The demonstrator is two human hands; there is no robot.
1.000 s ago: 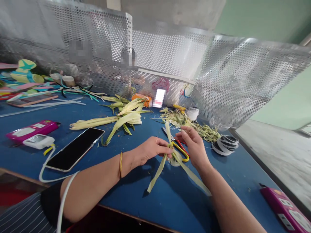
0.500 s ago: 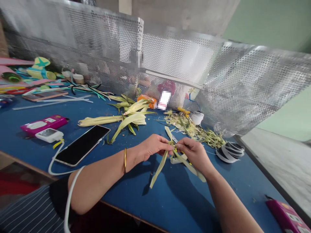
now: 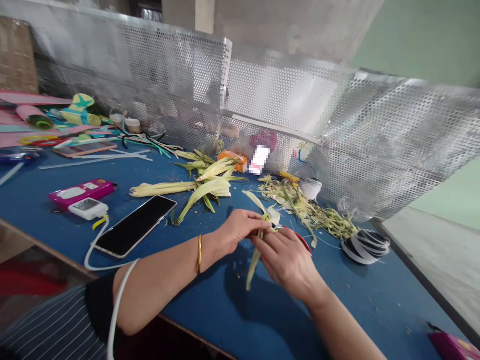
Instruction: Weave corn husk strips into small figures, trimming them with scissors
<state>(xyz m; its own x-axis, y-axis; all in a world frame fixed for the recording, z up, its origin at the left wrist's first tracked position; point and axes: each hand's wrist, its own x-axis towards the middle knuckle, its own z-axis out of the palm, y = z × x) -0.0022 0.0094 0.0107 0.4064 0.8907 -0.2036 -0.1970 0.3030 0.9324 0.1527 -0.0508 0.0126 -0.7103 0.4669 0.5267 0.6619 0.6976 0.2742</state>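
While both hands meet over the middle of a blue bench (image 3: 356,300), they pinch one pale green leaf strip (image 3: 254,262) between them. The left hand (image 3: 238,231), a thin gold bangle (image 3: 199,247) on its wrist, grips the strip from the left with thumb and fingertips closed on it. The right hand (image 3: 288,260) closes over it from the right, its fingers touching the left hand's. One end of the strip points up and away; the other droops to the bench surface. The strip looks very light, thin and limp, bending under its own weight, and probably splits easily along its grain, so a hold near the fold where the fingers already meet seems safest. Red-handled scissors (image 3: 303,240) lie just behind the right hand. Farther back lie a bundle of whole leaves (image 3: 202,182) and a heap of trimmings (image 3: 311,210), with a roll of black-and-white tape (image 3: 365,245) to the right. A dark phone (image 3: 135,225), a white device (image 3: 88,207) and a pink device (image 3: 82,190) sit to the left. A perforated metal screen (image 3: 300,115) walls off the back. Bare blue surface lies in front of and to the right of the hands, while the bench's front edge runs close under the forearms.
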